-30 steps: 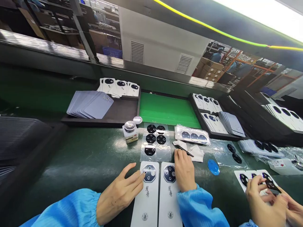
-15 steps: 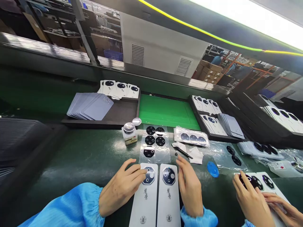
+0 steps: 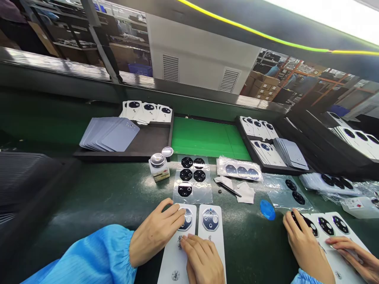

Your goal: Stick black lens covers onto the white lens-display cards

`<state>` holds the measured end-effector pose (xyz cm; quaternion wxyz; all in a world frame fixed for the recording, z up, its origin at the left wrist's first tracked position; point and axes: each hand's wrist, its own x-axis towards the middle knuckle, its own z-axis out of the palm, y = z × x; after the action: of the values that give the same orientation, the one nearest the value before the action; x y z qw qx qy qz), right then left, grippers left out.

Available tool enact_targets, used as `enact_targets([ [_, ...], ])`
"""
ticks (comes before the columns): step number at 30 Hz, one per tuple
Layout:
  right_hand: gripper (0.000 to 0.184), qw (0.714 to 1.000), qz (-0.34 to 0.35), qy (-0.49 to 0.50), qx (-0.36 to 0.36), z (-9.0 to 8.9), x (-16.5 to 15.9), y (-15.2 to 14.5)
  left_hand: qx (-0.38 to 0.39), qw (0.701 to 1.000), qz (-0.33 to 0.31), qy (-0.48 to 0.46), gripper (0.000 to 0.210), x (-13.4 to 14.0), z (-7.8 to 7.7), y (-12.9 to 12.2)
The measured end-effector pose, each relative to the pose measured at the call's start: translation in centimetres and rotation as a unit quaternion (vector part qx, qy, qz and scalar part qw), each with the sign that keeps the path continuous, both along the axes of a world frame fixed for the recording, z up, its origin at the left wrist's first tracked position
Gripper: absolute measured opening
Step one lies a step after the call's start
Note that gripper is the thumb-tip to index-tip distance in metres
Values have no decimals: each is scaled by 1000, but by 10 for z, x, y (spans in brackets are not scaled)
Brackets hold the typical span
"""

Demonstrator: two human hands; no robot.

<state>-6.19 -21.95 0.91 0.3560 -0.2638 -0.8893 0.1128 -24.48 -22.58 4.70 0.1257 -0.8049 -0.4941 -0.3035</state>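
Two white phone back covers with dark octagonal camera plates lie side by side before me. My left hand (image 3: 160,230) rests at the upper left edge of the left cover (image 3: 173,258), fingers stretched out, their tips over its camera plate (image 3: 187,221). My right hand (image 3: 204,256) lies palm down across the middle of the covers, its fingers extended side by side with the tips on the left cover's printed characters. It hides the middle of the right cover (image 3: 219,240), whose camera plate (image 3: 210,219) shows in full. No held object shows in either hand.
Beyond the covers lie a clear sheet (image 3: 203,193) of black octagonal stickers, black tweezers (image 3: 229,190), white wipes (image 3: 245,193) and a blue disc (image 3: 267,210). A lidded bottle (image 3: 160,171) stands left. Dark trays (image 3: 148,144) hold covers. A co-worker's hands (image 3: 308,244) work at right.
My right hand has moved left and down, from beside the right cover onto the left cover. My left hand stays near the left camera plate. The co-worker's hands have shifted slightly.
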Motion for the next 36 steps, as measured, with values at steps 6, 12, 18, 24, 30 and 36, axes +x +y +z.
enact_targets([
  [6,34,1000,4,-8,27,0,0,1,-153,977,-32,-145,19,-10,2,15],
  [12,31,999,-1,-1,45,4,-1,1,-355,919,-19,-171,23,-15,12,38],
  [18,30,999,2,-2,41,6,-2,1,-375,915,-33,-147,20,-15,12,46],
  [24,32,999,0,-5,52,5,-2,1,-357,925,-45,-120,18,-14,7,45],
  [30,38,993,-45,55,92,-4,-14,0,-324,940,-72,-78,23,-14,0,41],
  [36,42,991,-42,10,123,9,-16,4,-275,958,-68,-46,23,-8,-10,34],
])
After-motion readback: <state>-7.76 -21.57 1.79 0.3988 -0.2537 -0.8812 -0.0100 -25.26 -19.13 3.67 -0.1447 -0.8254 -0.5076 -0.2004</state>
